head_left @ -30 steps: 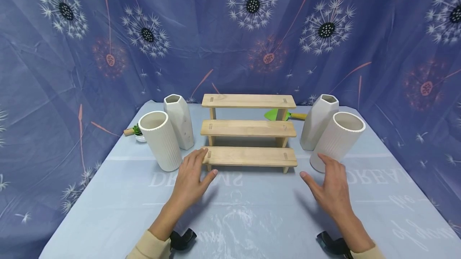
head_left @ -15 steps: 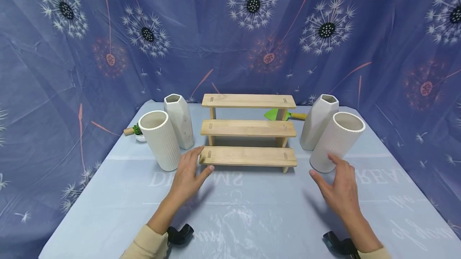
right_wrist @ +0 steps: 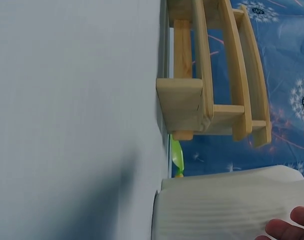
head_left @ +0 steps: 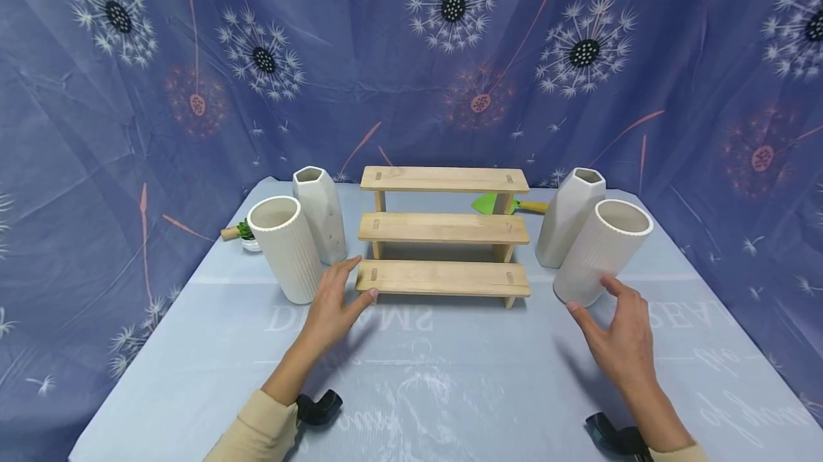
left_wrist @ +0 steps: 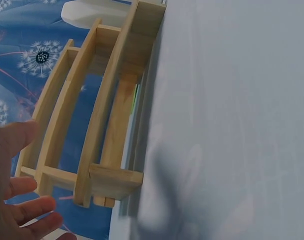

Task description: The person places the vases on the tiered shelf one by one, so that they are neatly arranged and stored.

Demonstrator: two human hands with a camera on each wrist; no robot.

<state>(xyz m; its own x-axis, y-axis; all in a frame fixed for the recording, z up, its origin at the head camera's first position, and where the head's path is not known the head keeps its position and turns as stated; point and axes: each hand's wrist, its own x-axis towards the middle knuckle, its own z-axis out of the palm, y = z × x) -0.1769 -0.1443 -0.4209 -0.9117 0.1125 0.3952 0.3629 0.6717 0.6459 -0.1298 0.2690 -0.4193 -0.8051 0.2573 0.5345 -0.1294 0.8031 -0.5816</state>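
Note:
A three-step wooden shelf stand (head_left: 444,276) stands mid-table. My left hand (head_left: 331,312) hovers by the left end of its lowest step, fingers spread and grasping nothing; whether a fingertip touches the wood I cannot tell. The left wrist view has those fingers (left_wrist: 34,207) beside the steps. In front of a white ribbed vase (head_left: 601,255) on the right is my right hand (head_left: 620,337), thumb and fingers apart with nothing between them. Fingertips (right_wrist: 281,230) overlap that vase in the right wrist view; contact is unclear. A white faceted vase (head_left: 569,219) stands behind it.
At left stand another ribbed vase (head_left: 286,255) and a faceted vase (head_left: 321,212). Beyond them are a small potted plant (head_left: 246,235) and a wooden piece (head_left: 229,233). A green trowel (head_left: 484,203) lies behind the stand. A dandelion-patterned curtain (head_left: 360,55) encloses the table.
My left hand has drifted left, off the front of the lowest step. The right hand has moved to the right along the ribbed vase. The vases and stand look essentially unmoved.

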